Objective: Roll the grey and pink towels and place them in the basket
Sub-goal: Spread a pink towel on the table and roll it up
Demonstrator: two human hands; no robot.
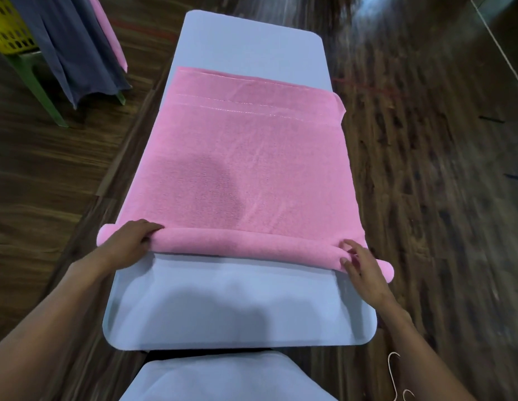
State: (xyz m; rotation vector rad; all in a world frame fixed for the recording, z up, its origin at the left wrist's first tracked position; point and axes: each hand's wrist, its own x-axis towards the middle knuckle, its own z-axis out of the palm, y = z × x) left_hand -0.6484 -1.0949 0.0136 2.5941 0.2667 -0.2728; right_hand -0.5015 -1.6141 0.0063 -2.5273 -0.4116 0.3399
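- The left hand [129,243] lies over the left end of the rolled edge of the pink towel [252,157], fingers curled over the top of the roll and gripping it; the thumb is hidden beneath the hand.
- The right hand [360,269] sits on the right end of the same roll, fingers bent and pinching into the cloth; its fingertips blur into the pink, so the exact hold is hard to make out.
- Both ends of the roll poke out past the hands, beyond the side edges of the white table [237,311].
- Beyond the roll, the rest of the pink towel lies flat along the table, its far hem short of the table's far end; its right far corner hangs just over the edge.
- Left of the table's far end, a yellow basket [8,27] on a green stand is cut off by the frame.
- Next to the basket hang a grey towel [75,50] and a strip of pink cloth [110,33], both cut off at the top.
- Near the table's near right corner, a wire hanger [396,380] lies on the dark wood floor, partly out of view.
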